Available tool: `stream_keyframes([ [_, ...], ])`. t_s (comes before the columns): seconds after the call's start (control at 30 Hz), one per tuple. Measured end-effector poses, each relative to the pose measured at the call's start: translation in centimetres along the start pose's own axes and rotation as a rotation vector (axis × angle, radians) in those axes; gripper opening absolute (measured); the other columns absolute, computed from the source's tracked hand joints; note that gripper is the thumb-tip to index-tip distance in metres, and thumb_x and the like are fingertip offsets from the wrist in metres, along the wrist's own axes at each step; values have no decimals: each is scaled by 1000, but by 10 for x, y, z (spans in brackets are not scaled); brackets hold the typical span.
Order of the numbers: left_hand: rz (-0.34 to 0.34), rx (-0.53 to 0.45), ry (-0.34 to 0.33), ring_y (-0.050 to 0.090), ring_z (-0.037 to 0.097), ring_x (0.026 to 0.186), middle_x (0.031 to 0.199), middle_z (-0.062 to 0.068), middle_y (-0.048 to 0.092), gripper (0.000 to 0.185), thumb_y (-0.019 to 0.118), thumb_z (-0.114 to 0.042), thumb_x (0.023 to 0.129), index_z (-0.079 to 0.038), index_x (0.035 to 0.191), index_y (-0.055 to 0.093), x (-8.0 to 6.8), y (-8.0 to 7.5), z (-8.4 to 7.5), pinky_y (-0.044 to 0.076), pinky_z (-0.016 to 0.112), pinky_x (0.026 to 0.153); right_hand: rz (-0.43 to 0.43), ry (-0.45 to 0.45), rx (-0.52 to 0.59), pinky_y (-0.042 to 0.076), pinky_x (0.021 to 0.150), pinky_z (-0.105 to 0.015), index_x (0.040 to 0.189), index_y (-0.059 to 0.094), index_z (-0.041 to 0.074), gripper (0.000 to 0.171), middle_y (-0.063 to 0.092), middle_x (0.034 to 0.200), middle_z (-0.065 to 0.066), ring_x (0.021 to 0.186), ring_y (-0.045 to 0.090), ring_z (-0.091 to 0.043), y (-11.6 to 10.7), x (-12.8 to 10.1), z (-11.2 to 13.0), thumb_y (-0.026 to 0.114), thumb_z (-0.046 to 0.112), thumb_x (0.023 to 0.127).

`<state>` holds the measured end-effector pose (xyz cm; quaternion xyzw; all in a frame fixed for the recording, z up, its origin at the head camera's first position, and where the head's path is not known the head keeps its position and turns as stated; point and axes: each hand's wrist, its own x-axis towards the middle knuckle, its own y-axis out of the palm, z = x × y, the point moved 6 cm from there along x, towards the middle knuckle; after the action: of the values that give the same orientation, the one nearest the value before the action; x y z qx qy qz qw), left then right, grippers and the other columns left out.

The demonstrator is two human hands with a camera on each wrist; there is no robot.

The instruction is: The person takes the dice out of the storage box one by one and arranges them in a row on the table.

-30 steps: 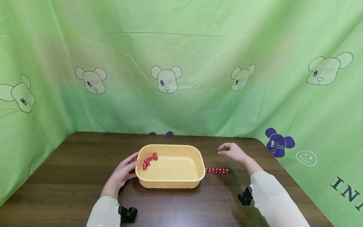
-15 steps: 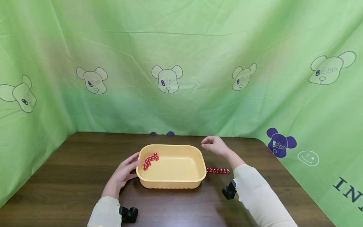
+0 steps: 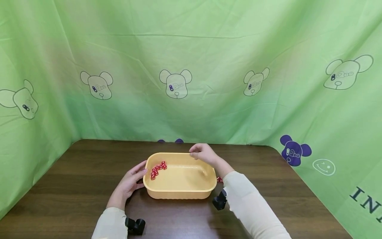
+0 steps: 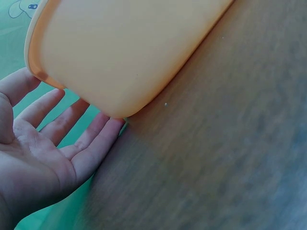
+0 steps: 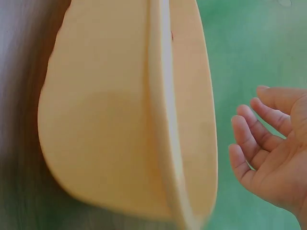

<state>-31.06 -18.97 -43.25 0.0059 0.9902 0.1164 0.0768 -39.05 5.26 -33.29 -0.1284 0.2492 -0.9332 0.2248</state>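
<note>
From the head view, red dice (image 3: 158, 170) lie clustered at the left end inside a yellow tub (image 3: 180, 191) on the dark wooden worktop (image 3: 74, 186); the left wrist view gives only the tub's outer wall. More dice (image 3: 220, 179) show just beside the tub's right end, partly hidden by the right sleeve (image 3: 250, 205).

The left hand (image 3: 129, 181) lies against the tub's left end, palm turned in. Seen from the left wrist, its grip is spread, all 5 digits apart, with the thumb at the rim and fingertips against the wall.

The right hand (image 3: 205, 155) is over the tub's back rim, and from the head view thumb and forefinger look near each other. The right wrist view shows what that angle hides: its grip is loosely spread, 4 fingers softly bent, holding nothing, with a gap to the tub. Each wrist carries 1 black device.

The green cloth (image 3: 176, 119) bears 5 outlined animal heads and 1 solid purple head, marked with what looks like "Qee". At the right, dark capitals "I" and "N" are readable; the next letter is cut off.
</note>
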Motion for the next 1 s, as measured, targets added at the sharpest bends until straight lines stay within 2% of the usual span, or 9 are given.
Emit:
stream_keyframes([
  [0.17,-4,2,1,43,28,108,132,14,34,50,51,-15,86,-11,133,34,0,0,0,43,42,75,41,-22,22,45,67,-41,91,56,-13,17,57,72,-8,72,55,-33,20,4,11,57,0,79],
  [0.37,-2,-3,0,43,28,108,132,14,34,50,51,-14,86,-11,133,35,0,0,0,43,42,75,73,-15,90,46,66,-40,90,55,-15,16,57,72,-15,71,54,-31,42,0,32,57,-6,77],
  [0.47,1,-1,1,42,28,109,132,14,34,50,51,-14,86,-11,133,34,-1,0,-1,43,42,76,89,-14,106,46,66,-40,89,55,-13,15,57,72,-13,69,54,-26,53,5,28,57,-5,76],
  [0.63,4,-1,4,41,29,109,131,15,34,49,50,-14,87,-12,133,34,-1,0,-2,43,43,76,128,-13,115,46,67,-41,91,56,-12,17,58,71,-7,77,53,-37,72,15,18,58,-1,78],
  [0.77,15,-7,4,41,30,109,132,15,33,51,51,-15,86,-12,133,33,-1,1,-2,42,43,77,146,-20,123,45,69,-44,92,55,-14,17,59,72,-14,79,52,-42,83,19,17,56,-3,78],
  [0.9,13,-8,2,41,29,109,132,14,33,50,51,-14,86,-11,133,33,0,1,-2,42,43,76,170,-23,130,45,69,-44,91,56,-14,17,59,77,-22,76,54,-37,95,21,17,57,-4,77],
  [1.0,15,-7,6,41,30,109,132,15,33,49,49,-13,87,-11,133,33,0,1,-2,42,43,77,184,-27,122,46,66,-38,89,57,-12,16,60,75,-16,69,56,-24,104,21,19,59,-3,76],
])
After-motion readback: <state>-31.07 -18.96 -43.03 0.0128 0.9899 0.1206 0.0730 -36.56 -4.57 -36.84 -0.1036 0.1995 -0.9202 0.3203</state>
